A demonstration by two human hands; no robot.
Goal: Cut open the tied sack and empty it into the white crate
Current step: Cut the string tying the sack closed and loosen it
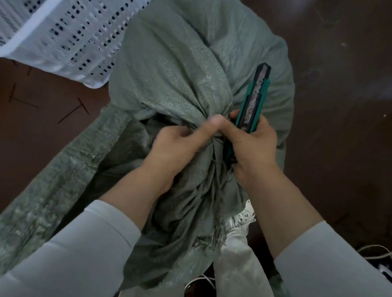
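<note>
A grey-green woven sack (175, 56) stands full on the dark floor, its neck bunched and tied at the middle of the view. My left hand (178, 144) pinches the gathered neck at the knot, thumb stretched across it. My right hand (253, 149) presses against the knot from the right and grips a green utility knife (253, 98), whose long body points up and away over the sack. The sack's loose frayed top hangs down toward me between my forearms. The white perforated crate (59, 13) sits at the upper left, touching the sack's side.
A second flat grey-green sack (48, 181) lies draped at the left. Dark brown floor (350, 116) surrounds everything. My light trouser leg and white shoe (243, 216) show below the sack. Loose string (377, 252) and a dark object lie at the lower right.
</note>
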